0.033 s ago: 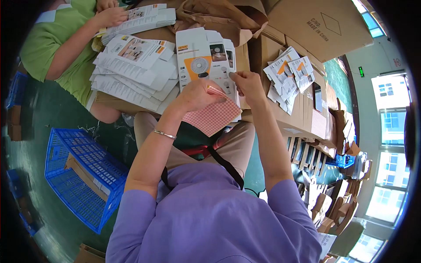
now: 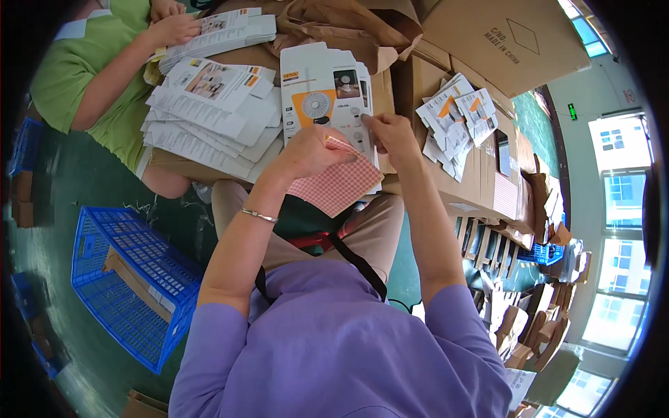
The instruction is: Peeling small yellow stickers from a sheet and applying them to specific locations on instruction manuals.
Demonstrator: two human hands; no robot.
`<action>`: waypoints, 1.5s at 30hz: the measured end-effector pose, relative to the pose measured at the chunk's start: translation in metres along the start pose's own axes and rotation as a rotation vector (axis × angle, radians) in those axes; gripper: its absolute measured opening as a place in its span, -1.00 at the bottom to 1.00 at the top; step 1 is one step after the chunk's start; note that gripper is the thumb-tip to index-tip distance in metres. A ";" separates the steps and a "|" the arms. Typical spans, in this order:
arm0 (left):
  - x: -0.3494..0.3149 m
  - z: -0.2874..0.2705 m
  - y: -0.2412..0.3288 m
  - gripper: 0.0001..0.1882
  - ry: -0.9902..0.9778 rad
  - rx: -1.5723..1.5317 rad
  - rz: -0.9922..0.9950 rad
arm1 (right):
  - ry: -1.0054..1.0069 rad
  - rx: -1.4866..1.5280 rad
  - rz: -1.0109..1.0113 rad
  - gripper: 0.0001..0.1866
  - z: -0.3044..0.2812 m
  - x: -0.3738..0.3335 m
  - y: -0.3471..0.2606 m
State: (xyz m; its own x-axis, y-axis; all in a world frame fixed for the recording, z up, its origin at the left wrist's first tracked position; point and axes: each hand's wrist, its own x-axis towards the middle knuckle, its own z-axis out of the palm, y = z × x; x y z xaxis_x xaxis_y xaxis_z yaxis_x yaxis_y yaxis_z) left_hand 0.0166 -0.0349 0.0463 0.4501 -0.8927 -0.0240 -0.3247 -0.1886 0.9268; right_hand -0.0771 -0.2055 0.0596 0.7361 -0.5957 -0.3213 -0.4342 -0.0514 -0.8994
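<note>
My left hand (image 2: 312, 152) is closed on a sheet of small red-patterned stickers (image 2: 336, 187), which hangs tilted over my lap. Just right of it, my right hand (image 2: 394, 137) is pinched closed over the right side of a flattened fan carton (image 2: 306, 78). Whatever its fingertips hold, if anything, is too small to make out. The carton is white with an orange panel and a picture of a round fan, and tops a pile of similar ones. Beside it on the left lies a fanned-out stack of white flat cartons (image 2: 209, 118).
More folded cartons (image 2: 460, 118) lie on a cardboard box to the right, near a phone (image 2: 504, 153). At far left, a person in green (image 2: 97, 76) handles another carton stack (image 2: 230, 35). A blue crate (image 2: 139, 279) stands on the floor at left. Brown paper (image 2: 341, 28) lies behind.
</note>
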 end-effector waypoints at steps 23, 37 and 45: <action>0.012 0.009 -0.016 -0.77 0.198 0.110 -0.079 | 0.062 -0.433 -0.485 -0.86 -0.057 -0.022 0.053; 0.010 0.006 -0.010 -0.73 0.128 0.119 -0.120 | -0.096 -0.502 -0.418 -0.84 -0.036 -0.029 0.032; 0.008 0.005 -0.009 -0.74 0.126 0.086 -0.107 | -0.103 -0.518 -0.443 -0.84 -0.034 -0.029 0.029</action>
State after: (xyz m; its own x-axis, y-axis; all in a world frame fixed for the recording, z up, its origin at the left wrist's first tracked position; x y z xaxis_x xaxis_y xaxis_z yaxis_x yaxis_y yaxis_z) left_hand 0.0194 -0.0426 0.0359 0.5850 -0.8081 -0.0685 -0.3367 -0.3188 0.8860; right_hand -0.1288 -0.2166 0.0526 0.9358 -0.3524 -0.0060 -0.2545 -0.6639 -0.7032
